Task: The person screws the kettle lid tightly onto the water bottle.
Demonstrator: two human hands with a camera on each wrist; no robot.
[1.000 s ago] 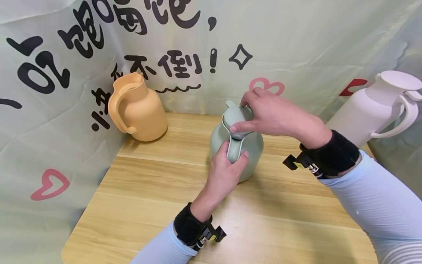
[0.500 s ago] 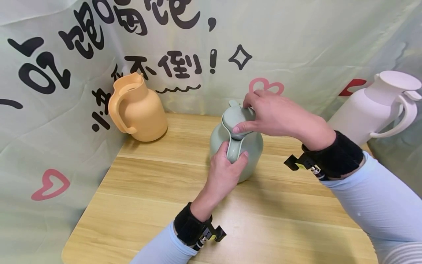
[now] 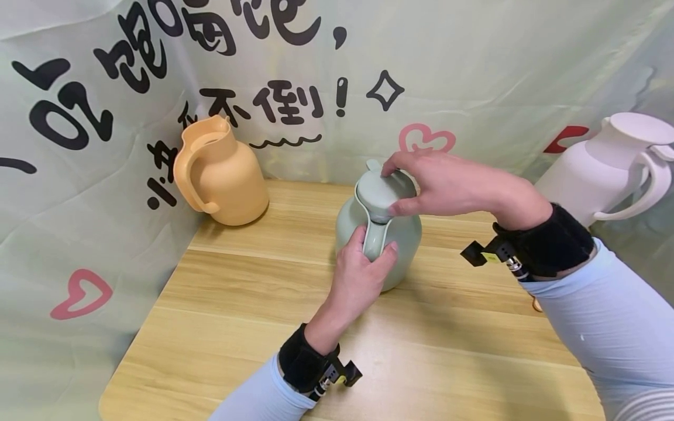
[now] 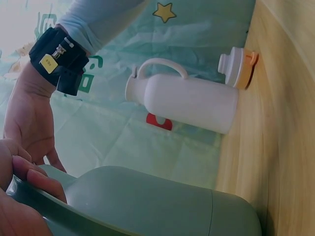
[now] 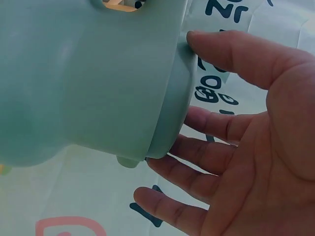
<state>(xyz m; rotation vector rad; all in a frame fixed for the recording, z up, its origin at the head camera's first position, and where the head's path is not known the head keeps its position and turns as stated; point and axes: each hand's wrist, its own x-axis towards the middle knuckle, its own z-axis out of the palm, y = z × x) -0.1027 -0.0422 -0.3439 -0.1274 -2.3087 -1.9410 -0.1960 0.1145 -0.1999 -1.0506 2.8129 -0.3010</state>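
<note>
A sage-green thermos jug (image 3: 405, 251) stands upright on the wooden table (image 3: 253, 327), its round lid (image 3: 380, 193) sitting in the neck. My left hand (image 3: 360, 269) grips the jug's handle (image 3: 374, 238), with fingers and thumb wrapped around it. Above, my right hand (image 3: 447, 184) spans the lid, the thumb at its near edge and the fingers on its far side. In the right wrist view, the thumb and several fingertips are right at the rim of the lid (image 5: 174, 98), while the palm is away from its top.
An orange jug (image 3: 237, 181) without a lid stands at the back left. At the right is a white thermos jug (image 3: 590, 169). A white and orange lid (image 4: 238, 68) rests on the table near it. A printed cloth (image 3: 474, 70) hangs behind.
My right hand and wrist have shifted slightly right, with the fingers now nearer the lid's right side and more of its top showing. My left hand and the jug stay put.
</note>
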